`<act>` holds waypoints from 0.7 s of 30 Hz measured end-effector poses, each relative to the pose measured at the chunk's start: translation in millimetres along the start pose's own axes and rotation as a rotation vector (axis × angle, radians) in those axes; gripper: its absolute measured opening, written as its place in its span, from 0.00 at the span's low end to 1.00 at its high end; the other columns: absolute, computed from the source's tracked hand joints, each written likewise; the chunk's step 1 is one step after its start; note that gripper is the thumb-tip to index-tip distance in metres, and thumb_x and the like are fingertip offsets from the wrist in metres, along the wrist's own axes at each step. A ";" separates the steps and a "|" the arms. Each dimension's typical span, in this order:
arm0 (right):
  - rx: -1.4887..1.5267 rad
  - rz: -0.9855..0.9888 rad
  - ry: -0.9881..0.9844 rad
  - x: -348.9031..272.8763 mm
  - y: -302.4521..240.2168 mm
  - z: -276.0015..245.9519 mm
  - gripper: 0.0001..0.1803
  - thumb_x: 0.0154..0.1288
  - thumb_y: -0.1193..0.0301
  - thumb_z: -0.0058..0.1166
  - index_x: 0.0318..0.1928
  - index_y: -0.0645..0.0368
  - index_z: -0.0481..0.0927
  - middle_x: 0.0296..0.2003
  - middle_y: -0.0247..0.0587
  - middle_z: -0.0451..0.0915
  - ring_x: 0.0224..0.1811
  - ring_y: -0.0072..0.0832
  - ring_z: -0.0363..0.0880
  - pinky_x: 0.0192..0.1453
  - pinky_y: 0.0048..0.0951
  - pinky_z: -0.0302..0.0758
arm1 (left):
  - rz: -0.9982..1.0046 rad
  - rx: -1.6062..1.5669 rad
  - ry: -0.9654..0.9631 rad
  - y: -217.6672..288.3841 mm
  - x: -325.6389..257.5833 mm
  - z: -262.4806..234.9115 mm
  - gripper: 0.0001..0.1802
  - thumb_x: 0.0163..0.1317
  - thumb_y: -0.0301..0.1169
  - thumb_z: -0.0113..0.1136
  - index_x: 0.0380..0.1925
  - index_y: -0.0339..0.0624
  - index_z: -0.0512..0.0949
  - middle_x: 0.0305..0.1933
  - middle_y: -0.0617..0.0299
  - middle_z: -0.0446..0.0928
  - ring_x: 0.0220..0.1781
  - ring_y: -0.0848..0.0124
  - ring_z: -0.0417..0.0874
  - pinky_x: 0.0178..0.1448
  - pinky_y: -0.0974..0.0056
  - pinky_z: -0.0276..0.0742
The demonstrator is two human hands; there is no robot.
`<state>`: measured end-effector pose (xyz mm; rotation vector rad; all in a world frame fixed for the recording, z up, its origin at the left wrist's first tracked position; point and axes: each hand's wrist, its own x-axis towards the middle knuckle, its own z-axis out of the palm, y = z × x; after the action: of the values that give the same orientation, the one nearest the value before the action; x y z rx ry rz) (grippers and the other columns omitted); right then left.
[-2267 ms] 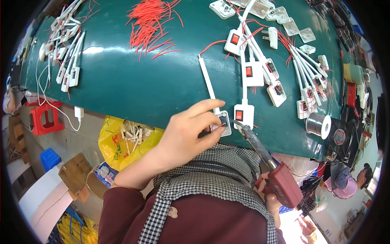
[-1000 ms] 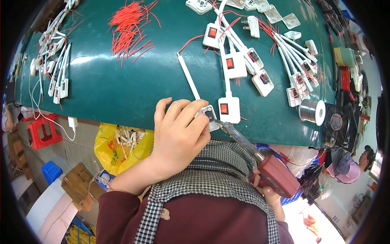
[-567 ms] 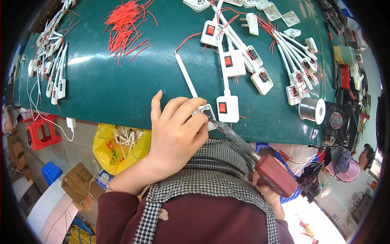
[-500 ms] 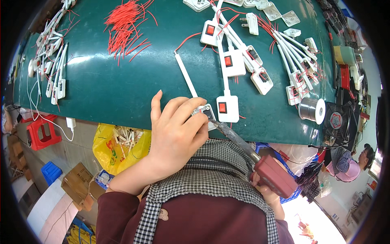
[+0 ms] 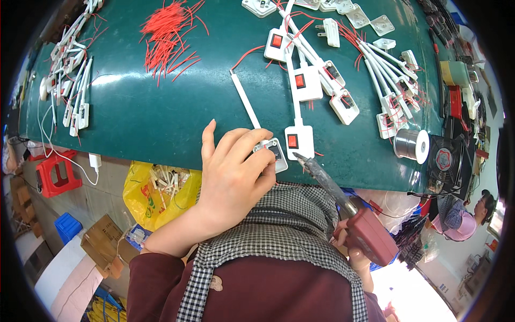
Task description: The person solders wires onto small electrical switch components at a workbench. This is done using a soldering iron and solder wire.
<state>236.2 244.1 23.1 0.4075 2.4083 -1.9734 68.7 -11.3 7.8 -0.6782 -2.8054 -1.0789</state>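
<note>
My left hand point(image 5: 233, 169) is closed on a small white switch housing point(image 5: 280, 161) at the table's near edge, its dark inside facing up. A white tube point(image 5: 245, 100) with a red wire at its far end runs away from that housing. My right hand point(image 5: 354, 252) grips a dark red soldering gun point(image 5: 370, 236), partly hidden behind its body. The gun's tip lies right of the open housing, apart from it, over the near edge of a white housing with a red rocker switch point(image 5: 293, 141). Further white switch housings point(image 5: 308, 83) lie just beyond.
Loose red wires point(image 5: 169, 37) lie at the far left of the green table point(image 5: 161, 115). Bundles of white tubes with housings stand at left point(image 5: 80, 102) and right point(image 5: 394, 80). A solder spool point(image 5: 411, 145) and a black fan point(image 5: 446, 163) are at the right. A yellow bag point(image 5: 142, 193) hangs below the edge.
The soldering gun has moved right and its tip has come away from the open housing. My left hand stays on the housing, which shows more of its open side.
</note>
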 end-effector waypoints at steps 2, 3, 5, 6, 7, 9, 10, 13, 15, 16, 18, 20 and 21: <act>0.024 0.039 -0.019 5.5 -8.2 -0.5 0.45 0.54 0.44 0.65 0.55 0.74 0.69 0.25 0.44 0.81 0.25 0.27 0.81 0.31 0.25 0.77 | -0.001 0.004 0.000 -0.1 -0.1 0.3 0.08 0.46 0.24 0.66 0.25 0.45 0.76 0.50 0.64 0.79 0.52 0.63 0.77 0.69 0.41 0.51; 0.050 0.079 -0.040 8.2 -10.8 -0.6 0.47 0.53 0.42 0.64 0.54 0.76 0.68 0.24 0.44 0.80 0.24 0.27 0.80 0.31 0.25 0.78 | -0.005 0.005 0.001 -0.2 -0.4 0.5 0.08 0.46 0.24 0.66 0.25 0.46 0.76 0.49 0.65 0.79 0.52 0.63 0.77 0.69 0.41 0.51; 0.077 0.076 -0.001 11.2 -13.8 5.2 0.48 0.52 0.41 0.65 0.53 0.76 0.68 0.26 0.45 0.80 0.24 0.26 0.79 0.31 0.25 0.77 | -0.008 0.009 0.002 0.1 -0.3 -0.5 0.08 0.46 0.24 0.66 0.25 0.46 0.76 0.49 0.65 0.79 0.52 0.63 0.77 0.69 0.41 0.51; 0.100 0.076 0.042 12.1 -15.5 8.6 0.49 0.51 0.40 0.65 0.52 0.77 0.68 0.27 0.46 0.80 0.23 0.26 0.79 0.32 0.25 0.77 | -0.009 0.008 -0.017 0.4 0.5 -1.5 0.07 0.47 0.24 0.66 0.25 0.46 0.77 0.50 0.64 0.79 0.52 0.63 0.78 0.69 0.41 0.52; 0.103 0.075 0.045 13.8 -18.6 11.2 0.49 0.51 0.40 0.65 0.52 0.77 0.68 0.27 0.46 0.80 0.23 0.26 0.79 0.32 0.25 0.77 | -0.011 0.008 -0.036 0.6 1.2 -2.9 0.07 0.47 0.24 0.66 0.26 0.45 0.77 0.50 0.63 0.79 0.52 0.63 0.78 0.68 0.41 0.53; 0.118 0.067 0.141 17.0 -24.0 13.9 0.48 0.51 0.38 0.63 0.50 0.76 0.70 0.31 0.46 0.79 0.22 0.26 0.77 0.31 0.26 0.77 | -0.019 -0.057 -0.058 -4.6 4.8 -10.3 0.06 0.49 0.23 0.64 0.28 0.44 0.78 0.51 0.62 0.79 0.51 0.62 0.79 0.67 0.45 0.58; 0.122 0.065 0.138 16.1 -20.1 11.9 0.48 0.51 0.38 0.63 0.50 0.76 0.70 0.31 0.46 0.79 0.22 0.26 0.77 0.31 0.26 0.77 | -0.029 -0.124 -0.079 -9.6 7.1 -15.0 0.06 0.50 0.22 0.62 0.30 0.43 0.79 0.51 0.61 0.80 0.51 0.62 0.79 0.65 0.49 0.62; 0.287 -0.005 0.204 16.0 -13.2 5.0 0.46 0.54 0.46 0.66 0.60 0.68 0.63 0.43 0.51 0.75 0.21 0.25 0.73 0.21 0.22 0.70 | 0.090 -0.022 -0.101 -28.5 25.8 -22.9 0.14 0.51 0.15 0.57 0.38 0.39 0.79 0.50 0.56 0.79 0.46 0.61 0.80 0.51 0.63 0.74; 0.256 -0.080 0.251 22.6 -13.1 1.1 0.46 0.55 0.46 0.65 0.61 0.69 0.63 0.43 0.51 0.75 0.21 0.25 0.73 0.21 0.22 0.69 | 0.139 0.116 -0.203 -36.8 29.6 -29.6 0.15 0.50 0.16 0.57 0.39 0.39 0.79 0.48 0.55 0.78 0.43 0.60 0.80 0.49 0.61 0.75; 0.220 -0.155 0.298 25.2 -13.0 -1.5 0.46 0.57 0.45 0.63 0.61 0.69 0.62 0.42 0.50 0.75 0.21 0.24 0.73 0.21 0.22 0.69 | 0.170 0.111 -0.212 -42.2 28.5 -32.1 0.15 0.49 0.16 0.58 0.39 0.38 0.79 0.46 0.56 0.78 0.41 0.61 0.80 0.47 0.61 0.75; 0.200 -0.166 0.320 26.5 -11.3 -5.7 0.44 0.60 0.44 0.59 0.60 0.70 0.61 0.43 0.50 0.75 0.21 0.24 0.72 0.21 0.21 0.69 | 0.209 0.109 -0.222 -41.4 32.5 -31.9 0.15 0.48 0.16 0.59 0.38 0.37 0.79 0.44 0.56 0.77 0.39 0.61 0.79 0.46 0.62 0.75; 0.193 -0.199 0.485 25.4 -4.5 -12.8 0.43 0.62 0.43 0.56 0.59 0.70 0.61 0.43 0.50 0.74 0.20 0.22 0.71 0.22 0.18 0.67 | 0.193 0.014 -0.019 -34.6 41.5 -29.4 0.13 0.48 0.16 0.60 0.36 0.36 0.81 0.42 0.56 0.76 0.39 0.63 0.80 0.44 0.64 0.76; 0.164 -0.261 0.502 26.5 -0.6 -18.1 0.40 0.65 0.45 0.51 0.61 0.69 0.60 0.45 0.48 0.74 0.20 0.20 0.69 0.23 0.16 0.65 | 0.226 0.002 0.064 -20.7 51.5 -27.3 0.14 0.47 0.16 0.62 0.37 0.36 0.82 0.42 0.55 0.76 0.40 0.63 0.80 0.45 0.65 0.77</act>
<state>213.5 266.8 23.1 0.6999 2.7055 -2.4406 10.8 -23.2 26.2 -0.9165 -2.5982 -1.0370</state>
